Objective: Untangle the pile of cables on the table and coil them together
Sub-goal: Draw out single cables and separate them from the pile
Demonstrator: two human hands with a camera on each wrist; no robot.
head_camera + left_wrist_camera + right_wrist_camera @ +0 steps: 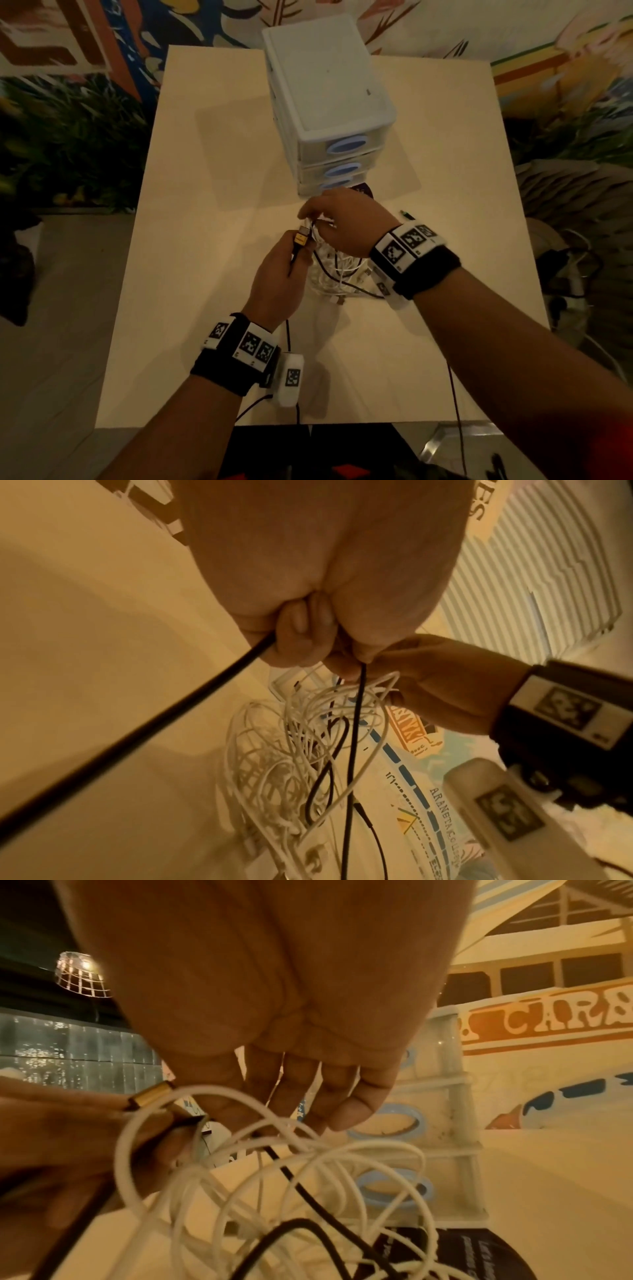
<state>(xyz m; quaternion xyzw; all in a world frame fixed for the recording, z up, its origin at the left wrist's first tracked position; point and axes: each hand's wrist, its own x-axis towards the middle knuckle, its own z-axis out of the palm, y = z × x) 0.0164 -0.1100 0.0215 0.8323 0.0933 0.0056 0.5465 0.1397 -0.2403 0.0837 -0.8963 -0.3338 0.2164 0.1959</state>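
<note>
A tangle of white and black cables lies on the beige table in front of the drawer unit. My left hand grips a thick black cable just below its gold plug, which sticks up out of the fist. My right hand reaches over the pile, its fingertips pinching a thin black cable that hangs into the white loops. The two hands touch above the pile. In the right wrist view the gold plug sits at the left beside my fingers.
A white drawer unit with blue handles stands just behind the pile. A dark round card lies at its foot. A small dark plug rests to the right of my wrist. Bare tabletop stretches to the left.
</note>
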